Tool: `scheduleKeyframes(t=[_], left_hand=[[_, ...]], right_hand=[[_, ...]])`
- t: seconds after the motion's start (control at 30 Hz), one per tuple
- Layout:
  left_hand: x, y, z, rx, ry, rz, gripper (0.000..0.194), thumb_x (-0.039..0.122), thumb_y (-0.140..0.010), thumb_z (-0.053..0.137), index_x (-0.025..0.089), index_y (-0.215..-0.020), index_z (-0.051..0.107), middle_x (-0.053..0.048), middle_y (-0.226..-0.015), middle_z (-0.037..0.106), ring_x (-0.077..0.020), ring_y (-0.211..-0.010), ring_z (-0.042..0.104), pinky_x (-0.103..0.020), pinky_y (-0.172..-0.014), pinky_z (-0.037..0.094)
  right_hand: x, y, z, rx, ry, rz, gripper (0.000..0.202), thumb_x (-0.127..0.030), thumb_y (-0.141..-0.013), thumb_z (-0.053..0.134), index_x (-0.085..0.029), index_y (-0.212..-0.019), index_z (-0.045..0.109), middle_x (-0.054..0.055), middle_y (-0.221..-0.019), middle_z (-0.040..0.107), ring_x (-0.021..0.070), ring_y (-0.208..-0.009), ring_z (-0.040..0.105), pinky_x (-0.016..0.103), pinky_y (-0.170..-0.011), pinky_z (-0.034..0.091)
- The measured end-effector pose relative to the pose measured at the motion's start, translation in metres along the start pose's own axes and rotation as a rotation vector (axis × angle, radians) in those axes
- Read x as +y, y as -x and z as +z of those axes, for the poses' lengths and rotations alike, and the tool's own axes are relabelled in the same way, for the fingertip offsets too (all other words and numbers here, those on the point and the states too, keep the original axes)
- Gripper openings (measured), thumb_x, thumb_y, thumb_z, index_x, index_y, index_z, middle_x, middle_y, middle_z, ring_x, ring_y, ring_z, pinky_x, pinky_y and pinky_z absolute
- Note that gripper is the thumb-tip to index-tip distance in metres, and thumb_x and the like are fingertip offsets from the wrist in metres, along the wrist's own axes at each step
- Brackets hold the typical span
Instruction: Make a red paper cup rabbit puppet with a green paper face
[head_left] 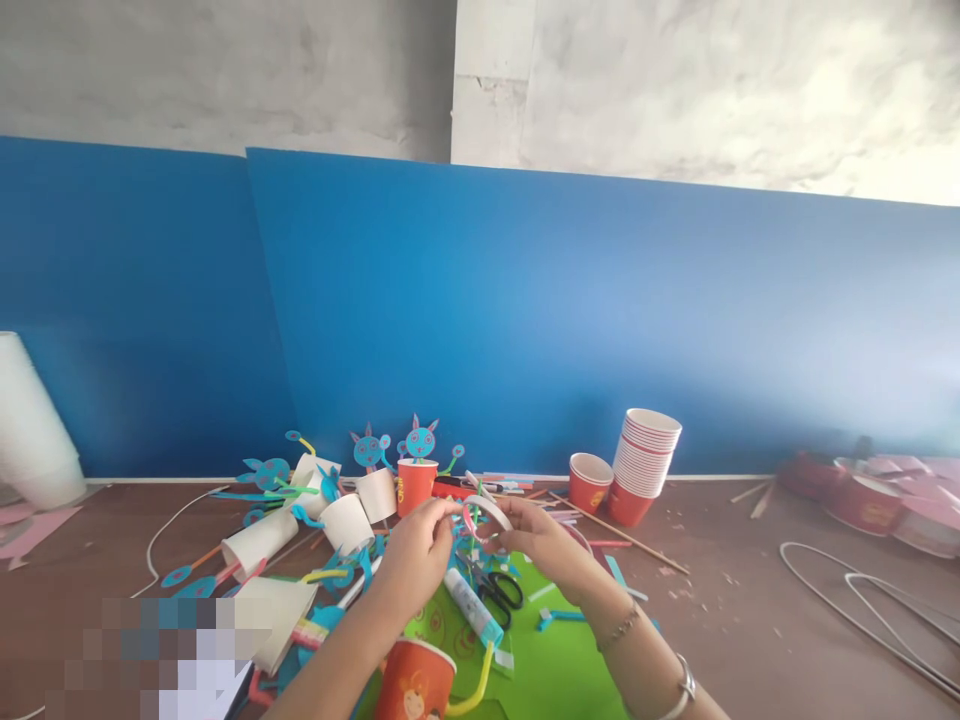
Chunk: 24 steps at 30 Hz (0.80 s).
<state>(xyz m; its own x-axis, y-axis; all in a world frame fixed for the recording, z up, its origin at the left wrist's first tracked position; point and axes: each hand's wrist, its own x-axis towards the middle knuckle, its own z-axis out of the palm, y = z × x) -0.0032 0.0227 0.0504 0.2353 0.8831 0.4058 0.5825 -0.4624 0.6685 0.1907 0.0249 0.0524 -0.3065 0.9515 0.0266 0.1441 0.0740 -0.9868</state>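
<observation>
Both hands meet above the middle of the table around a roll of tape [489, 512]. My right hand [536, 540] has its fingers closed on the roll's right side. At the roll's left edge, the fingers of my left hand [421, 545] are pinched together; whatever is between them is too small to make out. Below the hands lie black-handled scissors [501, 597] and a glue bottle with a turquoise cap [474, 608] on green paper [559, 660]. A red paper cup [415, 682] with a yellow bent strip beside it stands close to my left forearm.
White cups [259, 540] and blue paper figures [367, 450] crowd the left. A tall stack of cups [645, 455] stands behind on the right, beside a shorter red cup [589, 483]. A stick [626, 535] lies before them. White cable [862, 600] loops at far right. A blue panel [525, 320] backs the table.
</observation>
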Motion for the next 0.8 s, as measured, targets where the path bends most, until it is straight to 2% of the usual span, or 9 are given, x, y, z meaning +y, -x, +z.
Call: scheduleKeyframes(t=[0.1,0.17,0.27,0.37,0.43,0.5,0.6,0.7,0.8], left_hand=[[-0.002,0.001,0.002,0.048,-0.147,0.097,0.040,0.015,-0.083,0.045,0.019,-0.121,0.056,-0.011,-0.117,0.063,-0.0248,-0.107,0.059,-0.037,-0.089,0.048],[-0.004,0.002,0.004,0.032,-0.222,0.178,0.045,0.013,-0.082,0.045,0.019,-0.125,0.052,-0.012,-0.122,0.060,-0.0264,-0.113,0.055,-0.039,-0.092,0.046],[-0.005,0.002,0.005,-0.051,-0.227,0.224,0.036,0.009,-0.082,0.042,0.020,-0.110,0.062,-0.010,-0.106,0.066,-0.0233,-0.099,0.061,-0.035,-0.084,0.049],[-0.005,-0.001,0.002,-0.016,-0.091,0.143,0.025,0.012,-0.083,0.044,0.019,-0.093,0.066,-0.007,-0.092,0.068,-0.0204,-0.086,0.064,-0.031,-0.078,0.050],[-0.005,-0.004,-0.001,0.033,0.052,0.042,0.020,0.014,-0.080,0.050,0.018,-0.091,0.067,-0.006,-0.091,0.069,-0.0199,-0.084,0.064,-0.029,-0.076,0.050],[-0.003,-0.007,-0.004,0.017,0.179,-0.059,0.017,0.017,-0.079,0.053,0.017,-0.089,0.067,-0.006,-0.085,0.071,-0.0195,-0.079,0.065,-0.028,-0.072,0.051],[0.000,-0.008,-0.006,0.002,0.175,-0.122,0.020,0.021,-0.078,0.056,0.016,-0.093,0.068,-0.006,-0.083,0.070,-0.0187,-0.073,0.064,-0.028,-0.068,0.051],[0.003,-0.004,-0.005,0.036,0.069,-0.014,0.036,0.018,-0.077,0.056,0.019,-0.113,0.063,-0.007,-0.097,0.068,-0.0164,-0.072,0.062,-0.030,-0.073,0.052],[0.005,0.002,-0.005,0.025,0.043,0.186,0.039,0.014,-0.081,0.049,0.023,-0.117,0.060,-0.007,-0.109,0.066,-0.0182,-0.089,0.063,-0.031,-0.082,0.051]], right_hand=[[-0.002,0.002,0.005,0.050,0.145,-0.027,0.022,-0.018,-0.068,0.063,-0.016,-0.090,0.064,0.004,-0.088,0.068,0.0207,-0.080,0.062,0.031,-0.072,0.046],[-0.006,0.005,0.010,0.016,0.265,-0.084,0.019,-0.014,-0.069,0.062,-0.016,-0.087,0.067,0.002,-0.081,0.068,0.0195,-0.078,0.060,0.029,-0.071,0.044],[-0.015,0.011,0.017,-0.025,0.411,-0.159,0.021,-0.013,-0.074,0.056,-0.018,-0.089,0.070,0.000,-0.078,0.067,0.0172,-0.074,0.057,0.027,-0.068,0.042],[-0.022,0.015,0.016,0.021,0.441,-0.156,0.013,-0.020,-0.075,0.060,-0.016,-0.082,0.071,0.000,-0.074,0.066,0.0172,-0.071,0.056,0.026,-0.065,0.042],[-0.024,0.015,0.010,0.021,0.381,-0.172,0.013,-0.024,-0.074,0.065,-0.016,-0.081,0.071,0.001,-0.074,0.066,0.0180,-0.072,0.057,0.026,-0.066,0.043],[-0.025,0.015,0.005,-0.021,0.290,-0.220,0.017,-0.030,-0.078,0.064,-0.015,-0.083,0.071,0.002,-0.076,0.067,0.0182,-0.074,0.058,0.027,-0.068,0.045],[-0.023,0.015,0.003,-0.051,0.254,-0.260,0.024,-0.034,-0.084,0.057,-0.015,-0.082,0.071,0.002,-0.070,0.065,0.0162,-0.068,0.056,0.026,-0.065,0.044],[-0.021,0.013,0.009,0.000,0.345,-0.233,0.022,-0.031,-0.084,0.057,-0.014,-0.082,0.071,-0.001,-0.064,0.059,0.0139,-0.062,0.052,0.023,-0.058,0.040],[-0.021,0.013,0.015,0.006,0.412,-0.235,0.019,-0.028,-0.083,0.057,-0.014,-0.081,0.071,-0.003,-0.063,0.056,0.0122,-0.060,0.047,0.022,-0.054,0.035]])
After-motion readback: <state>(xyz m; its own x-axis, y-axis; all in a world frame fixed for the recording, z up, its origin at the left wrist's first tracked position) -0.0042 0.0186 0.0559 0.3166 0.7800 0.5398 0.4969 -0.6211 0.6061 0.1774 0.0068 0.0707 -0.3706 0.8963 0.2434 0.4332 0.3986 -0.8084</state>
